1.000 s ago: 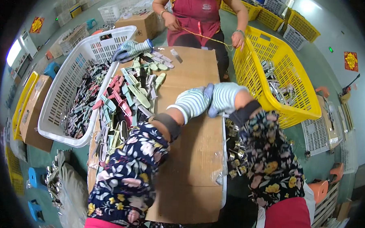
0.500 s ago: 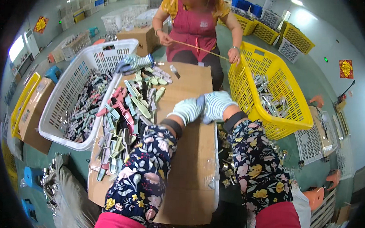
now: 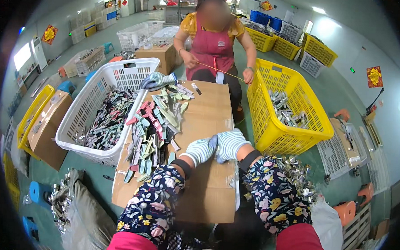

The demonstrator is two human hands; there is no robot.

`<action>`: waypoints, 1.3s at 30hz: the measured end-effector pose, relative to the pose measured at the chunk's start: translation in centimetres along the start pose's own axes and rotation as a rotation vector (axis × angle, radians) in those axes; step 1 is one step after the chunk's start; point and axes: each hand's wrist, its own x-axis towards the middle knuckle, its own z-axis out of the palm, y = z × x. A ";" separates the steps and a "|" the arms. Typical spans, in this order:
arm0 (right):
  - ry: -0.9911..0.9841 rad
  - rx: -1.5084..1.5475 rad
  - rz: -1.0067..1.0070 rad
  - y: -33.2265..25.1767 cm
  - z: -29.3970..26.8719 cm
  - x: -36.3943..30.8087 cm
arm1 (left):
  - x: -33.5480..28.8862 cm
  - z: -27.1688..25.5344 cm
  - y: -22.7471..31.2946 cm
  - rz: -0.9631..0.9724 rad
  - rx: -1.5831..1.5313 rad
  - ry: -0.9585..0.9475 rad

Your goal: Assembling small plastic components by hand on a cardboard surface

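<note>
Two hands: the left hand (image 3: 200,151) and the right hand (image 3: 231,145) meet side by side and touch, over the right part of the cardboard (image 3: 208,109).
State of hands: fingers are bent inward; whether they pinch something between them, I cannot tell, because the gloves hide it.
Arms: both come from the lower edge, in dark floral sleeves (image 3: 275,197).
Plastic clips (image 3: 153,127): they lie in a loose heap on the left part of the cardboard, pink, pale green, light blue, grey and black; the left hand is the nearer one to them.
White basket (image 3: 77,115): it stands to the left of the heap and contains many similar clips.
Spare glove (image 3: 158,80): it lies at the far end of the heap, beside the basket's rim.
Yellow basket (image 3: 288,140): at the far right, with shiny metal pieces (image 3: 284,108) inside.
Co-worker (image 3: 215,49): a person in a dark red apron, opposite, holds a thin yellowish cord (image 3: 220,71) between two hands.
</note>
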 end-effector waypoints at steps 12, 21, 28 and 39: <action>-0.043 0.094 0.019 -1.5 2.3 -6.2 | -6.0 2.3 1.5 0.272 0.071 -0.061; 0.169 -0.027 0.077 -0.1 3.6 -3.5 | 2.2 0.2 0.5 0.124 -0.217 -0.354; 0.202 0.115 -0.020 2.8 0.5 1.3 | 5.6 0.3 -2.6 0.012 -0.072 -0.135; -0.236 0.405 -0.154 10.7 -0.4 9.2 | 10.4 -2.8 0.9 0.162 0.161 -0.110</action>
